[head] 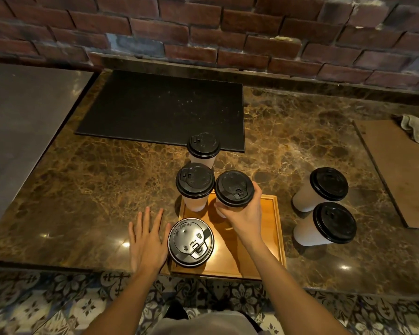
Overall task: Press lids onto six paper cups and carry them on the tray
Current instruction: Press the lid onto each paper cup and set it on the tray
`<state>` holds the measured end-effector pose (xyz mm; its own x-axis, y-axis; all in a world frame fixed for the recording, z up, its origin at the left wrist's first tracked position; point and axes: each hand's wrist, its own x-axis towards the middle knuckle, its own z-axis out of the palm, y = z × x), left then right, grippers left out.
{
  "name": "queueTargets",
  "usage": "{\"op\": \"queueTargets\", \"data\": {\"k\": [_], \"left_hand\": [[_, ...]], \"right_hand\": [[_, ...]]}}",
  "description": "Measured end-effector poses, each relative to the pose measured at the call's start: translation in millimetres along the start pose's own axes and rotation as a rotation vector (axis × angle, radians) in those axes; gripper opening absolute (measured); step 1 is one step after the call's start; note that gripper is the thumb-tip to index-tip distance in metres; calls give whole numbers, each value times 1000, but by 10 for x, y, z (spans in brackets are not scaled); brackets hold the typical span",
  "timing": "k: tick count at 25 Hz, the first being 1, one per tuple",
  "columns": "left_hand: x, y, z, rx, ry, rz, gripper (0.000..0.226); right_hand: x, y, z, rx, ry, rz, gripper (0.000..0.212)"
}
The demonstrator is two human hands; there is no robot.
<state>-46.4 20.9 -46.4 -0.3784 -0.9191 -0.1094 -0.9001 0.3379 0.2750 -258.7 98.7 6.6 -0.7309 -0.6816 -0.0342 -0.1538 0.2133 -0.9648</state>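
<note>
My right hand (244, 213) wraps its fingers and thumb round the wall of a lidded paper cup (234, 188) just under the black lid. The cup stands upright over the far half of the wooden tray (271, 238), though I cannot tell whether its base is down on the wood. Two more lidded cups are with it, one at the far left corner (195, 183) and one at the near left (191, 241). My left hand (146, 240) lies flat and spread on the marble counter (107, 177), just beside the tray's left edge and gripping nothing. Three capped cups remain off the tray. One (203, 146) stands just beyond its far edge by the black mat (160, 107). The pair (328, 183) (334, 222) stands well to the right, nearer my right hand, which I judge would fetch them next.
</note>
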Motion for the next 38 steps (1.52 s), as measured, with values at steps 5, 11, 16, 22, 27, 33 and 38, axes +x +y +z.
{"op": "queueTargets", "data": {"k": [5,11,16,22,27,33,38], "left_hand": [[32,-7,32,29,-21,-4,69],[34,-12,41,37,-20,-8,67],[19,4,0,73,-13,-2,69],[39,-14,65,74,13,1,66],[84,-40,158,78,35,-12,60],[120,-96,263,45,111,16,55],[153,-126,281,78,100,12,55]], "right_hand": [[86,18,27,-4,-1,-4,98],[101,-47,5,-11,-59,3,99],[144,-260,-419,12,-137,-33,92],[1067,-580,-679,-148,-286,-119,59],[1565,-329,-163,-159,-598,-5,84],[1753,-53,403,-174,-748,-56,96],[1786,54,592,-137,-717,-118,82]]}}
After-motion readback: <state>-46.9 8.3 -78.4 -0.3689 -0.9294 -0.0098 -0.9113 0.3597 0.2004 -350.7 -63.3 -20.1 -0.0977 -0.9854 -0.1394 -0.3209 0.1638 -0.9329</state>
